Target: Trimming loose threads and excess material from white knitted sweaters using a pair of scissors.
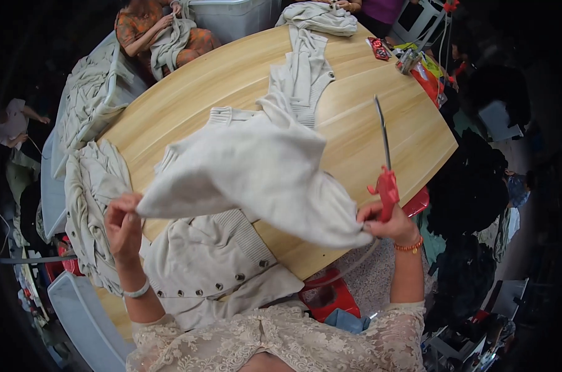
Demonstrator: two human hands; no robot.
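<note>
A cream knit garment (pixel 262 164) is stretched out in the air above the table between my two hands. My left hand (pixel 124 226) pinches its left edge between closed fingers. At its lower right corner, my right hand (pixel 389 223) grips the cloth and also holds red-handled scissors (pixel 386 180). The long, narrow blades of the scissors point away from me and look closed. Below the raised cloth, a cream cardigan (pixel 200 260) with dark buttons and a ribbed band lies over the table's near edge and my lap.
Another cream knit (pixel 95 198) hangs over the left edge of the wooden table (pixel 367 142). Bins (pixel 110 93) of knitwear stand left. Across the table, a person (pixel 147 37) handles a garment; more knitwear (pixel 324 18) lies there. A red stool (pixel 333 297) stands below the near edge.
</note>
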